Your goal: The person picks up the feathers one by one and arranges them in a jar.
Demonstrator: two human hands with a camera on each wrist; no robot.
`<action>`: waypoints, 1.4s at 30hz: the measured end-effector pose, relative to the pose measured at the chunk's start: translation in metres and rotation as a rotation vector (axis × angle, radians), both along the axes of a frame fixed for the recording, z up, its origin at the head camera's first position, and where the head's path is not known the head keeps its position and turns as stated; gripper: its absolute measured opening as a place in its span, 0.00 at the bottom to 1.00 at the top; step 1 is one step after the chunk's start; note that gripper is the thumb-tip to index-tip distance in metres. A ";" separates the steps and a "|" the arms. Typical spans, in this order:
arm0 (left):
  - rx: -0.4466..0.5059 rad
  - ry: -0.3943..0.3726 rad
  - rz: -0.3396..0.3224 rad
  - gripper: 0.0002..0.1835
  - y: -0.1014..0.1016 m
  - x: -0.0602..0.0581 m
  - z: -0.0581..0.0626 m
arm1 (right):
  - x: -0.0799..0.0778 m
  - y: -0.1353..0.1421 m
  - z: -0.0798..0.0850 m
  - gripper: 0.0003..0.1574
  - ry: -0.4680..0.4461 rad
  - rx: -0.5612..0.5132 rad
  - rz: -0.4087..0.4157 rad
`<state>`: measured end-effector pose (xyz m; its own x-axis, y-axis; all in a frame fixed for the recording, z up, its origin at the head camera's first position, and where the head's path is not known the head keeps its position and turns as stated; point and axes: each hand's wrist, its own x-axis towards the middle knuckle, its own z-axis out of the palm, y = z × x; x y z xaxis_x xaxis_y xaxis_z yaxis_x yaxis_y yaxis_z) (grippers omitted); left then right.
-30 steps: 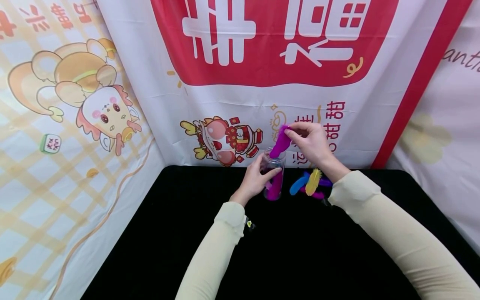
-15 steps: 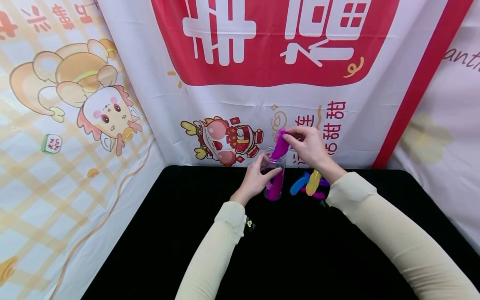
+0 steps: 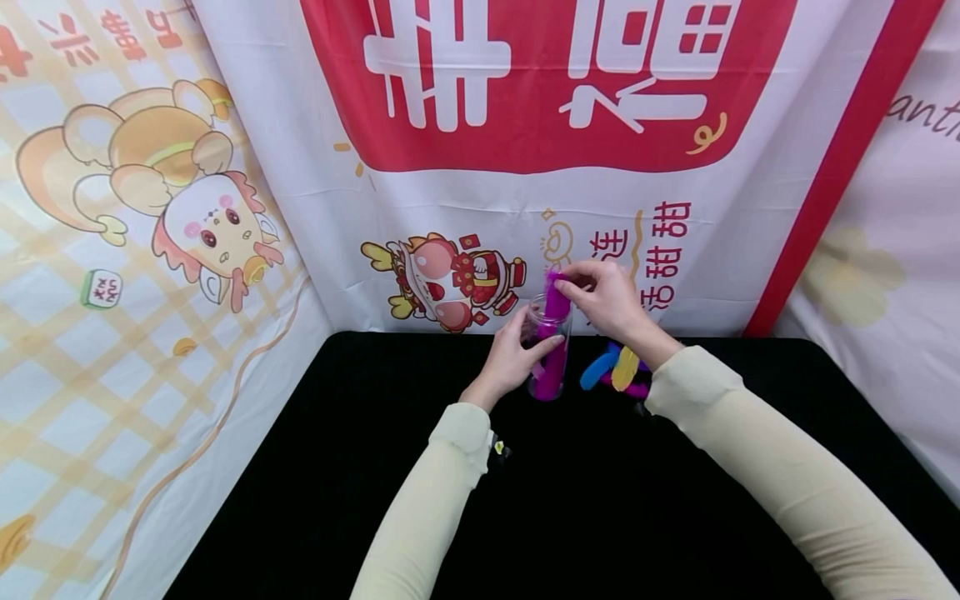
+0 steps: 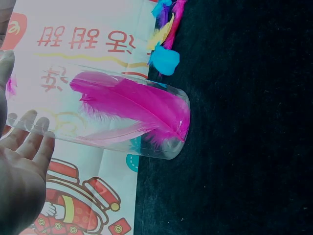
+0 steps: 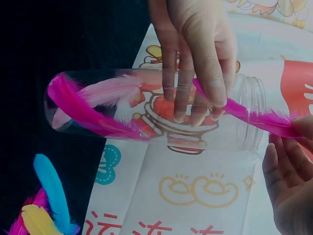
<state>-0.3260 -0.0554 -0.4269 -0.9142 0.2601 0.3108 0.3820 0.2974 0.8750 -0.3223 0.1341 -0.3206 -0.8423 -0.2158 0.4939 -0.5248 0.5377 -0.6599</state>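
My left hand point(image 3: 507, 360) grips a clear jar point(image 5: 161, 78) around its upper half, and the jar stands upright near the table's far edge. Inside, at the bottom, lie a magenta feather point(image 4: 132, 103) and a pale pink feather point(image 5: 110, 92). Between thumb and fingers my right hand point(image 3: 609, 302) pinches another magenta feather point(image 5: 254, 117) at the jar's mouth. That feather's lower part reaches down through the threaded neck into the jar, and its upper end stays in the fingers above the rim.
Right of the jar a small heap of loose feathers lies on the black table point(image 3: 570, 500): a blue feather point(image 3: 597, 369), a yellow feather point(image 3: 626, 367), and magenta and purple ones. A printed cloth point(image 3: 450, 200) hangs right behind the table's far edge.
My right hand has moved left and down, lowering the magenta feather further into the jar's mouth. The left hand and the jar have stayed in place.
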 end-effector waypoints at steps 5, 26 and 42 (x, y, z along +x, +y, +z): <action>0.008 -0.002 0.002 0.36 0.000 0.000 0.000 | -0.001 -0.001 -0.003 0.12 -0.002 0.029 0.013; 0.015 -0.004 -0.008 0.35 0.000 0.002 0.000 | -0.005 -0.003 -0.006 0.11 -0.056 0.085 0.072; -0.003 0.004 0.006 0.36 -0.002 0.001 -0.002 | -0.016 -0.007 -0.001 0.12 -0.120 0.178 0.119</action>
